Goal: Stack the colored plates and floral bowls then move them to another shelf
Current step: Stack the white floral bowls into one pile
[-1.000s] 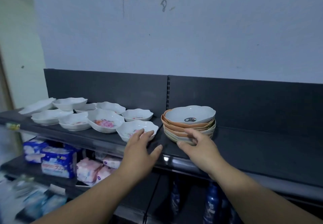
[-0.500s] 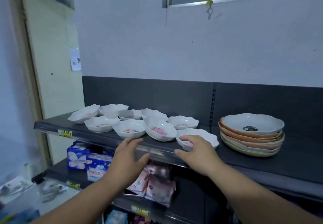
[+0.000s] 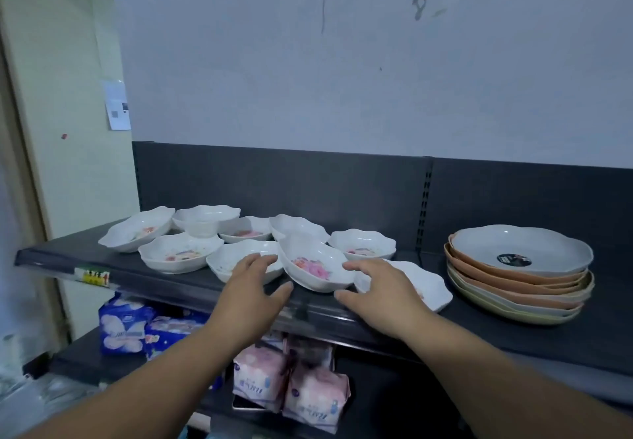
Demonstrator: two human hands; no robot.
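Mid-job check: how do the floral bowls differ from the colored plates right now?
The floral bowls lie spread out loose; the colored plates sit in one stack. The bowls are white with pink prints; the plates are orange, cream and pale. The bowls look smaller and deeper, the plates wider and flatter. Both have wavy rims and rest on the same dark shelf.

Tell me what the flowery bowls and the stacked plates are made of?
The flowery bowls look like glossy white melamine or ceramic: smooth, shiny, with printed pink flowers. The stacked plates look like matte plastic or melamine: soft orange, cream and grey colours, thin wavy rims. Only a guess.
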